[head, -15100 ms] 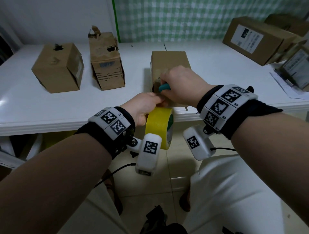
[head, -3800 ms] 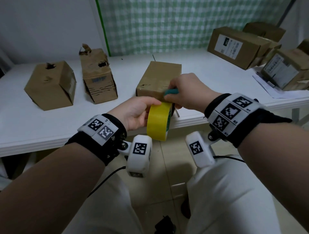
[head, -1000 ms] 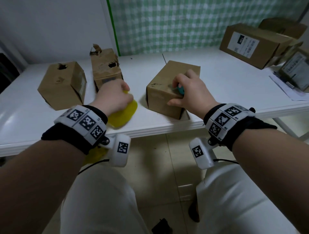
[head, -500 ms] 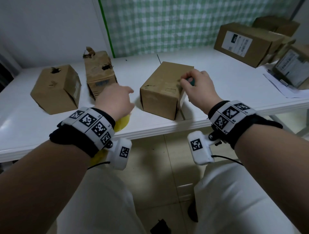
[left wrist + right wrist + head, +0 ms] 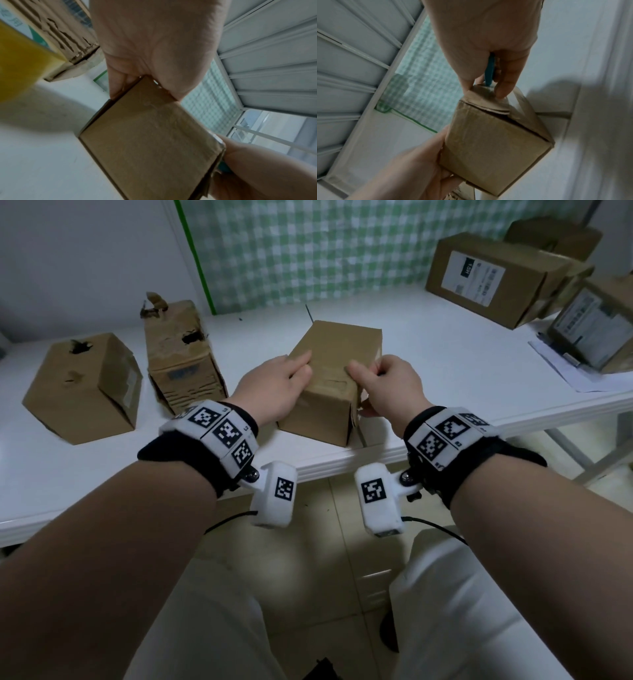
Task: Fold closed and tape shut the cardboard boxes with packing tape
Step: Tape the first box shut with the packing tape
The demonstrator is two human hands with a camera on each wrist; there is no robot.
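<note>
A small brown cardboard box (image 5: 337,354) lies near the front edge of the white table (image 5: 445,378). My left hand (image 5: 274,388) grips its left top edge, thumb on top and fingers down the side (image 5: 116,86). My right hand (image 5: 387,388) is at the box's right end and holds a teal cutter (image 5: 488,71) in curled fingers. One fingertip (image 5: 500,93) presses the end flap (image 5: 486,100), which a glossy strip of tape (image 5: 520,97) crosses. The yellow tape roll (image 5: 20,65) shows blurred only in the left wrist view, left of the box; the head view hides it.
Two worn cardboard boxes (image 5: 82,388) (image 5: 181,357) stand on the left of the table. Larger labelled boxes (image 5: 496,275) (image 5: 596,326) and loose papers (image 5: 565,371) fill the right end. The table's front edge runs just below my wrists.
My left hand has let go of the yellow tape roll and moved right onto the box. The box has turned, and my right hand has shifted to its right end flap.
</note>
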